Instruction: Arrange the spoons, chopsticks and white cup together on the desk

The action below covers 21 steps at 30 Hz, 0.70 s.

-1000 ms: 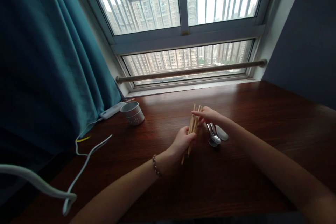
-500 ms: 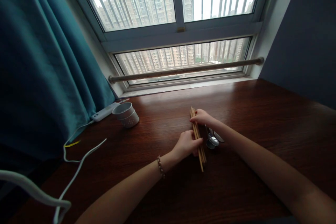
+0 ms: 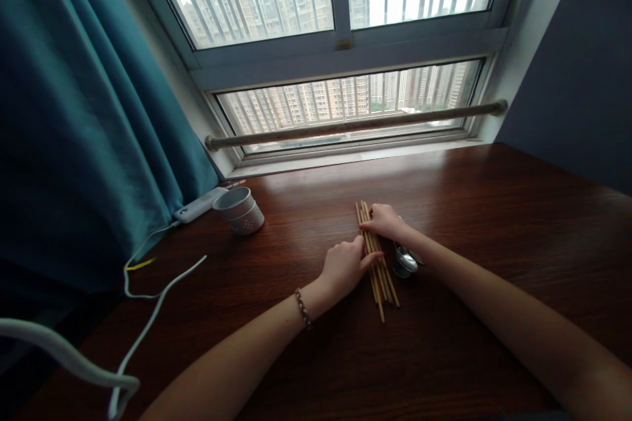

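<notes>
Several light wooden chopsticks point(image 3: 386, 284) lie in a loose bundle on the dark wooden table point(image 3: 296, 368), their near ends spread like a fan. My left hand point(image 3: 342, 267), with a beaded bracelet at the wrist, grips the bundle from the left around its middle, its thumb across the sticks. Higher up, my right hand point(image 3: 386, 221) holds the same bundle from the right with its fingers bent round it. Close beside the chopsticks lies a shiny metal spoon point(image 3: 405, 259), partly hidden by my right hand and forearm, with other metal cutlery behind it.
A grey cup point(image 3: 245, 216) with a dotted pattern stands at the back left. Behind it lies a white device point(image 3: 200, 205) with a cable. Another white cable point(image 3: 157, 306) crosses the table's left side. A teal curtain point(image 3: 99, 99) hangs left, and a window rail point(image 3: 355, 125) spans the back.
The chopsticks have spread from a tight bundle into a fan. Both hands stay on them with little movement. The view has shifted slightly, and my right arm covers more of the cutlery.
</notes>
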Each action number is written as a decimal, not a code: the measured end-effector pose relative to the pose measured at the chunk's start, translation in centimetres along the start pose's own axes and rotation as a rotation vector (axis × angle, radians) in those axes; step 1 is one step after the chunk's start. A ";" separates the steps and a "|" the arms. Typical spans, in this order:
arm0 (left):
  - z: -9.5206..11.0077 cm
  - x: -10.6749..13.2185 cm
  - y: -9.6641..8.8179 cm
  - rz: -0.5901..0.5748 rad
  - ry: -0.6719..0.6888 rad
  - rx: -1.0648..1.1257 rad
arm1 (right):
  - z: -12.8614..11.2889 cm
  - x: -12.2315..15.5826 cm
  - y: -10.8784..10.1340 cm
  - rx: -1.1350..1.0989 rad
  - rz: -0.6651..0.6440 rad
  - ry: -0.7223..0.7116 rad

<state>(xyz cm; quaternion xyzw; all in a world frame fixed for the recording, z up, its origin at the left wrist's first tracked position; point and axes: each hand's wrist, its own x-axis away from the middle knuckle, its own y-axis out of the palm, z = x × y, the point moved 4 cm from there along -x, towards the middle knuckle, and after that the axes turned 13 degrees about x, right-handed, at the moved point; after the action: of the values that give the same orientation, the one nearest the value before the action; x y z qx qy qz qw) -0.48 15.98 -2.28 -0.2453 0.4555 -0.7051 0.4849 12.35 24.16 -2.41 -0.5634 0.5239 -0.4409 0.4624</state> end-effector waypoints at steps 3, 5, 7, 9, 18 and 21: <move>0.1 0.2 0.1 0.003 0.011 -0.037 | -0.2 0.1 -0.2 0.051 -0.041 -0.025; 0.1 0.2 0.1 0.000 0.026 -0.025 | -0.2 0.2 -0.4 0.074 -0.060 -0.031; 0.1 0.2 0.0 0.007 0.041 -0.006 | -0.2 0.3 -0.7 0.082 -0.072 -0.031; 0.1 0.1 -0.2 0.014 0.038 0.000 | -0.2 0.4 -1.0 0.080 -0.076 -0.029; -1.0 -0.8 -4.8 0.247 0.053 -0.161 | 0.5 0.4 -2.7 0.066 -0.022 -0.034; -2.7 -1.3 -8.1 0.459 -0.027 -0.251 | 0.2 1.1 -4.3 0.112 0.036 -0.050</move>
<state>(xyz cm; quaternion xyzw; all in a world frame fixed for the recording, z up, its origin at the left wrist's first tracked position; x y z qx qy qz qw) -5.85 19.23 3.74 -0.2035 0.5767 -0.5113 0.6039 13.40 23.18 1.82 -0.5381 0.4965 -0.4470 0.5140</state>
